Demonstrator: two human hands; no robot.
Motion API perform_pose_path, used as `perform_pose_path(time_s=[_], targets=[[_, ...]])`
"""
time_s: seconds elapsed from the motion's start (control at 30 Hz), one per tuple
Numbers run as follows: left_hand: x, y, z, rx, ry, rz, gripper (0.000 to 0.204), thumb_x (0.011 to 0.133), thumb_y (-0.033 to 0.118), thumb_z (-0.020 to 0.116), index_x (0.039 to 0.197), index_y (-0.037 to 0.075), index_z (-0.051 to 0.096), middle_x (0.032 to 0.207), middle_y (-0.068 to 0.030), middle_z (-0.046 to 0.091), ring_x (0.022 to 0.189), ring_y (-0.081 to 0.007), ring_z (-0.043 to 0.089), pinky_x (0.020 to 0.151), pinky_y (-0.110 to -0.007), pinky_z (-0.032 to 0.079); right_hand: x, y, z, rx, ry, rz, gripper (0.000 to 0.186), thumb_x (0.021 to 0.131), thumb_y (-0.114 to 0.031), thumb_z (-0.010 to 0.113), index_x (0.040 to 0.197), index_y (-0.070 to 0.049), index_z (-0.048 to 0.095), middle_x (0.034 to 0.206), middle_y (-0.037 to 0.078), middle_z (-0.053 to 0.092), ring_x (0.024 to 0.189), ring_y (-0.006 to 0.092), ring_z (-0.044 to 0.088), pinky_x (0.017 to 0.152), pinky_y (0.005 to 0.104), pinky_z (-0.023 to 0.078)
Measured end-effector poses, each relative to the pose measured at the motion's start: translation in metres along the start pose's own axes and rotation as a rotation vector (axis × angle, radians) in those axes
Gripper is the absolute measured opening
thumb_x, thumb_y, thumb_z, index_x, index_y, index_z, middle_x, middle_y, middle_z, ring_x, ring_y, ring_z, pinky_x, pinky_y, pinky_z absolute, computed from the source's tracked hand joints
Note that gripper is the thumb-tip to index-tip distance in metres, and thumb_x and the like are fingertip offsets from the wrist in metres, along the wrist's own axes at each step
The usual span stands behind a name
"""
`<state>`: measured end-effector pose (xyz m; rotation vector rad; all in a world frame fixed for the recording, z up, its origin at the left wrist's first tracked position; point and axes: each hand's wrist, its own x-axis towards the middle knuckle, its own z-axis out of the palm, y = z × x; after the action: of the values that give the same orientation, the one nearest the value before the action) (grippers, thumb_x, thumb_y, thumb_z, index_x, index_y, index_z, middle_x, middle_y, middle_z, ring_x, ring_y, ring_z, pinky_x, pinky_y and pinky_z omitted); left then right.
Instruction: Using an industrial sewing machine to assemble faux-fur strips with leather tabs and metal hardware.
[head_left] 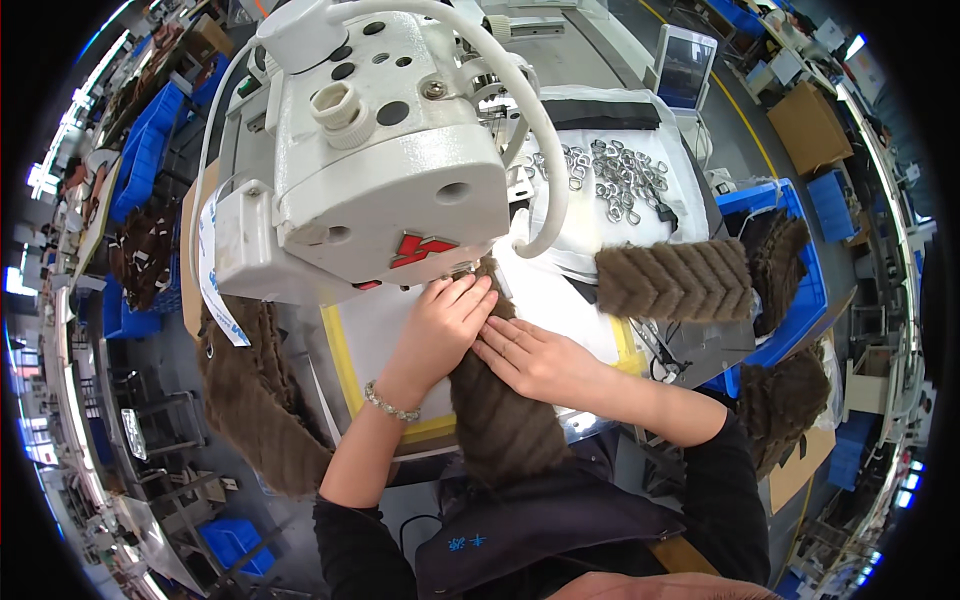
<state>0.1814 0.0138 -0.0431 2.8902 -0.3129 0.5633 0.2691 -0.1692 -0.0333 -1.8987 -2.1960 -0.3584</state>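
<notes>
Your left hand (pixel 455 312) lies on the upper end of the brown fur strip (pixel 510 430), its fingers close together and slightly bent; I cannot tell if it pinches the fur, because the thumb is hidden. Your right hand (pixel 535 355) is at four o'clock from it, rather flat, with fingers side by side on the strip and fingertips just beside the left hand. The strip runs from under your hands toward six o'clock, hanging over the table edge near your lap. Below both hands is the white work surface (pixel 560 300), with yellow tape (pixel 345 360) along its sides. At eleven o'clock stands the white sewing machine (pixel 400 170). At one o'clock there is a pile of metal rings (pixel 625 175). Between two and three o'clock lies a chevron-patterned fur piece (pixel 675 280), and near it a blue bin (pixel 797 333). Toward eight o'clock hangs more brown fur (pixel 250 395).
</notes>
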Motion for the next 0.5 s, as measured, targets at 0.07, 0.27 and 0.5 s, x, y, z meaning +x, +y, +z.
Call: perform_pose_path(time_s=[0.07,0.27,0.5], targets=[[-0.001,0.001,-0.001,0.009,-0.004,-0.001,0.03,0.079,0.01,0.059,0.107,0.002,0.068,0.117,-0.0091,0.066,0.11,-0.022,0.059,0.096,-0.036,0.044,-0.001,-0.001,-0.004,-0.015,-0.037,0.011,0.042,0.079,-0.012,0.055,0.117,0.004,0.062,0.118,0.018,0.064,0.115,0.0282,0.06,0.1,0.0374,0.046],[-0.002,0.005,0.0,-0.026,-0.02,-0.038,0.033,0.08,0.008,0.057,0.111,0.001,0.066,0.122,-0.0113,0.063,0.116,-0.0245,0.057,0.1,-0.038,0.043,-0.007,-0.003,0.004,0.009,-0.01,0.065,0.044,0.079,-0.012,0.055,0.119,0.004,0.061,0.12,0.017,0.062,0.117,0.0288,0.059,0.1,0.038,0.046],[-0.014,0.026,-0.003,-0.136,-0.091,-0.188,0.043,0.084,0.008,0.054,0.125,-0.003,0.057,0.136,-0.0185,0.052,0.13,-0.0323,0.048,0.108,-0.044,0.037,-0.011,-0.01,0.01,0.033,0.013,0.116,0.044,0.079,-0.012,0.055,0.12,0.003,0.059,0.121,0.016,0.061,0.117,0.0289,0.058,0.099,0.0385,0.046]])
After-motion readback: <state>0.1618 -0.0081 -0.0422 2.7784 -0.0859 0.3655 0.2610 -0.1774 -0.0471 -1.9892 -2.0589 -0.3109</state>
